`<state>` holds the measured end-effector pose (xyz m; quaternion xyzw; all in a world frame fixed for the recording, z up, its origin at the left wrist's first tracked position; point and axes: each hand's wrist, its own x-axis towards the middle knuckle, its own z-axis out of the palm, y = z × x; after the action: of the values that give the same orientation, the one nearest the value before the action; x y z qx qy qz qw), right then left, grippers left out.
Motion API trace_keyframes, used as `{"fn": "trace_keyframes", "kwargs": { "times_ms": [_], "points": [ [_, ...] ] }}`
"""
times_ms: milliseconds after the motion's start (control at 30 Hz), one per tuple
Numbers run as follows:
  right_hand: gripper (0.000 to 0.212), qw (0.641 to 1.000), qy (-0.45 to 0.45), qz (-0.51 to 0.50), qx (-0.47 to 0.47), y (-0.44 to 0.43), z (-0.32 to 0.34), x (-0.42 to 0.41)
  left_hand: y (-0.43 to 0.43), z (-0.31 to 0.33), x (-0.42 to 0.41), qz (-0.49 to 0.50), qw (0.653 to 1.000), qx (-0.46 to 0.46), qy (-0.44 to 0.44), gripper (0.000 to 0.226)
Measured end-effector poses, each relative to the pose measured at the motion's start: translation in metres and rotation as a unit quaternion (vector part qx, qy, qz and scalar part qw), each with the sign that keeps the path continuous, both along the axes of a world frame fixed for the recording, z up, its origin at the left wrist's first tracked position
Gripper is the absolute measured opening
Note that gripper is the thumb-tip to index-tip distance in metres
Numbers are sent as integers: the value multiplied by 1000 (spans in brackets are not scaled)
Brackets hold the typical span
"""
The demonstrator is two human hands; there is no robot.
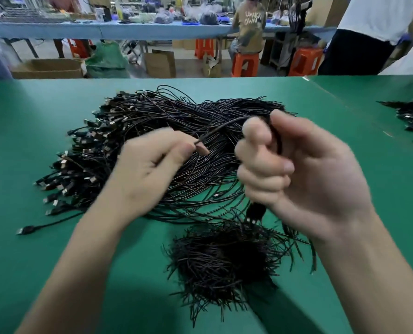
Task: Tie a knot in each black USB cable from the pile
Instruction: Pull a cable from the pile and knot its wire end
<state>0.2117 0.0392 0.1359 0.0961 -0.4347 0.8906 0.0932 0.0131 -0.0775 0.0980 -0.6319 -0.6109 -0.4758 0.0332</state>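
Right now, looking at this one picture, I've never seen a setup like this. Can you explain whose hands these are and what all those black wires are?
There is no machine here. The picture comes from a camera worn on a person's head, looking down at their own two bare hands. On the green table lies a big pile of black USB cables, with the plugs mostly toward the left. Nearer the person is a smaller heap of cables; it is too blurred to tell whether those are knotted. The left hand pinches the end of one black cable, which runs across to the right hand, whose fingers curl round it. A USB plug hangs below that hand.
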Motion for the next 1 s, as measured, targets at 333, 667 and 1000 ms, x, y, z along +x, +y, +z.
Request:
{"fn": "trace_keyframes", "kwargs": {
  "times_ms": [333, 667, 1000],
  "points": [
    [34, 891, 14, -394, 225, 29, -12, -27, 25, -10, 39, -11, 984, -175, 31, 35],
    [44, 730, -130, -407, 534, 22, -59, -37, 7, 12, 24, 7, 998, -67, 16, 22],
    [32, 981, 40, -144, 126, 7, -49, -39, 32, -9, 17, -54, 988, -14, -144, 23]
  ]
}}
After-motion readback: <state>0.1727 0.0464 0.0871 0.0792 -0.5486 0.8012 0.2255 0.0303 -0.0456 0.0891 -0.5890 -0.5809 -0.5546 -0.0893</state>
